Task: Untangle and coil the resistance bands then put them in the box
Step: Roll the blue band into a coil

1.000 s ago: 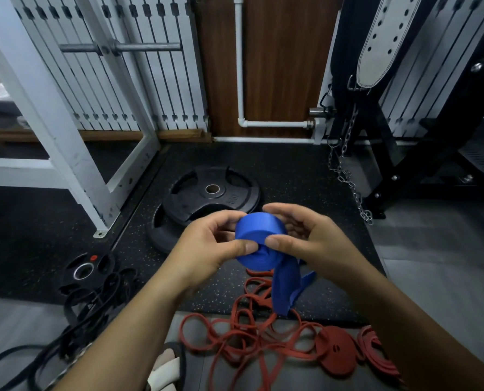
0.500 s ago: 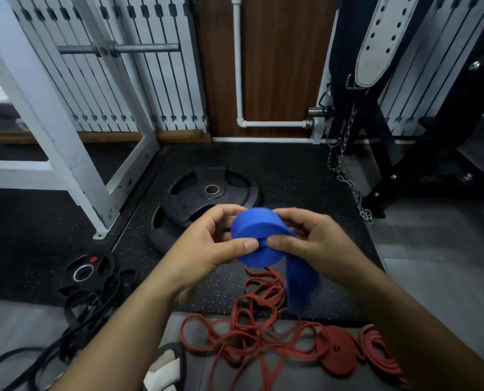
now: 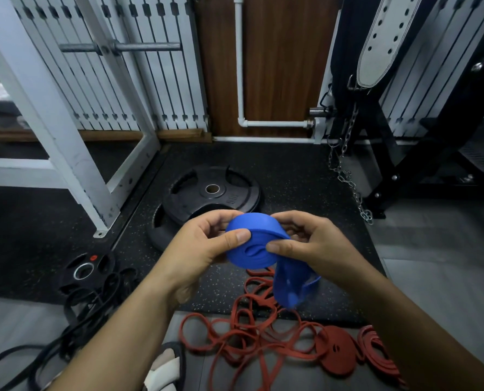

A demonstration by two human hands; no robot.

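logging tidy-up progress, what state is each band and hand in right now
blue band: mostly rolled into a coil, short tail hanging loose
left hand: grips the roll, thumb on its face
right hand: grips its other side
red bands: tangled on the floor
red coil: wound flat, lying down
black bands: tangled heap

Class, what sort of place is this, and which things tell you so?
Probably a gym: a weight plate lies on the rubber mat, a lifting belt hangs at the right, and red bands lie tangled.
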